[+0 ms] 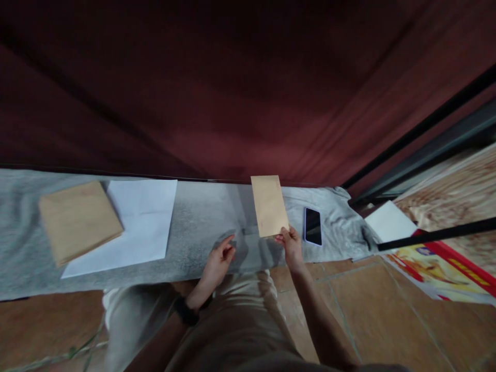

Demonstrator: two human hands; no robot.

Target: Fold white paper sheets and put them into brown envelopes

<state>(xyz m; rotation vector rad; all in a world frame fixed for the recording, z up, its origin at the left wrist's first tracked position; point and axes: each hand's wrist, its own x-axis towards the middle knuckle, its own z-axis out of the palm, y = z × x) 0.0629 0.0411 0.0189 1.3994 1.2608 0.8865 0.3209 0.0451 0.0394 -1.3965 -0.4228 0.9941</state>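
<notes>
A tan paper envelope [270, 206] is pinched at its lower right corner by my right hand [291, 245], thumb on top. It is held over the grey cloth, its far edge near the dark red curtain-like surface. My left hand [220, 261] is over the cloth's near edge, a little left of the envelope, with fingers loosely bent and apart and nothing in them. Farther left, a stack of brown envelopes [81, 219] rests partly on a white sheet of paper [149, 222].
A phone [313, 226] with a dark screen lies right of my right hand. The grey cloth [201, 212] covers a narrow surface. Beyond it rises the dark red surface [240, 113]. At the right are black bars, a white square [391, 221] and a colourful box [442, 268].
</notes>
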